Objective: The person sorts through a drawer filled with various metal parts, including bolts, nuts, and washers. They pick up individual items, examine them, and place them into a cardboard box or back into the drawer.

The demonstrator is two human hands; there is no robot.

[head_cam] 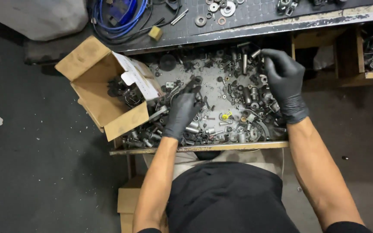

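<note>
Sorting step, by the look of it. Left hand (182, 113), gloved, fingers together, pinches a small dark part (194, 83) over the open drawer (199, 147) of loose hardware. Right hand (285, 80) curled, fingertips in the pile; grip unclear. Cardboard box (104, 92) left. Bench (255, 26) beyond. Next move likely needs steady carrying.

Two hands in black gloves work over the parts: the left hand (182, 113) and the right hand (285, 83). One open wooden drawer (199, 147) holds loose metal parts too many to count: bolts, nuts, bushings and small cylinders. Among them lies one yellow piece (226, 115). One open cardboard box (92, 88) sits at the drawer's left corner. On the surface (260, 26) above lie one coil of blue cable (119, 17), about seven washers (221, 8) and one small tan block (155, 33).
</note>
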